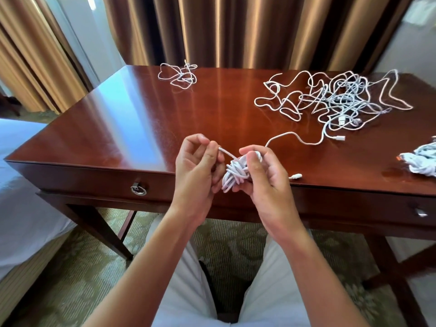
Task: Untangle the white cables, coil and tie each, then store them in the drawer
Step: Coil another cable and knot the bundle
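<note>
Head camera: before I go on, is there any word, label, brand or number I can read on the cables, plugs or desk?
None can be read.
USB plug in the big cable tangle: any mark on it is too small to make out.
Coiled cable held in the left hand and right hand: plain white, no print seen.
Desk and drawer ring pull: no lettering.

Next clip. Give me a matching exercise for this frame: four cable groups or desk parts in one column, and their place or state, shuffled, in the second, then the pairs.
Things:
1. coiled cable bundle
2. big cable tangle
3. small loose cable
4. ring-pull drawer

Place or state:
A. far left of the desk top
B. shut, below the desk's front edge
C. held between both hands
D. spread over the far right of the desk top

Pairs: 1-C, 2-D, 3-A, 4-B
</note>
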Demonstrator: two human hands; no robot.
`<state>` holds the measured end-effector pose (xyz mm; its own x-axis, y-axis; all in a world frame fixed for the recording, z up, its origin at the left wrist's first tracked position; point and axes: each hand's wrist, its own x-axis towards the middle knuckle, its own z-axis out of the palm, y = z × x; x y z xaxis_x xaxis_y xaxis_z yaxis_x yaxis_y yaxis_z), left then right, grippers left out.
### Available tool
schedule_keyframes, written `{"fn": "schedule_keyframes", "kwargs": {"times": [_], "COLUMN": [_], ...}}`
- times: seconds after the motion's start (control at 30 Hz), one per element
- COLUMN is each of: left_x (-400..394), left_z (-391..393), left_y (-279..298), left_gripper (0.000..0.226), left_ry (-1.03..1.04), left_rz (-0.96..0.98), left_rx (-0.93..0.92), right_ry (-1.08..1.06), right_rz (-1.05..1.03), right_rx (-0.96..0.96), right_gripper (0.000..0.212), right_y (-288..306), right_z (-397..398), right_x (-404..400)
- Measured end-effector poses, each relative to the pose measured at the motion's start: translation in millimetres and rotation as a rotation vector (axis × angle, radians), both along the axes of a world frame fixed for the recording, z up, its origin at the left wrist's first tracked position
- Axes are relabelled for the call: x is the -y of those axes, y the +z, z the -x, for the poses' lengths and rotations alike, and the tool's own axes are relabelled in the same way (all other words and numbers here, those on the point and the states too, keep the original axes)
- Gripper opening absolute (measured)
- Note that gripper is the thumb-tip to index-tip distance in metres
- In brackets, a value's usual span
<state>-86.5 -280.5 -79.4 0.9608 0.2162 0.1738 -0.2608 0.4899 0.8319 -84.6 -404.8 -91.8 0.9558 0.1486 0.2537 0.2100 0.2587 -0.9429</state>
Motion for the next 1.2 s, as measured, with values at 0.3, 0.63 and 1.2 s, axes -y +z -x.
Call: {"fn": "schedule_keyframes", "kwargs": {"times": [0.3,0.63,1.2], "left_x": [23,99,255], "left_z": [-14,-42,-118], "left_y": [7,10,22], "left_gripper": [0.021,0.022,0.019], "left_ry": [0.002,-0.229,-0.421], "left_rz": [-0.506,-0.823,-0.994], "left_rx": [0.063,0.201,0.269], "right_ry": [-0.093,-0.22,-0.655], "right_rz": [0.098,0.061,0.833], "right_rx": [-0.057,-0.149,0.065], "right_gripper": [0.014,0.016,0.039], "right_y": [12,32,34], "right_z": [-1,-7,-37], "right_x": [49,132,283]}}
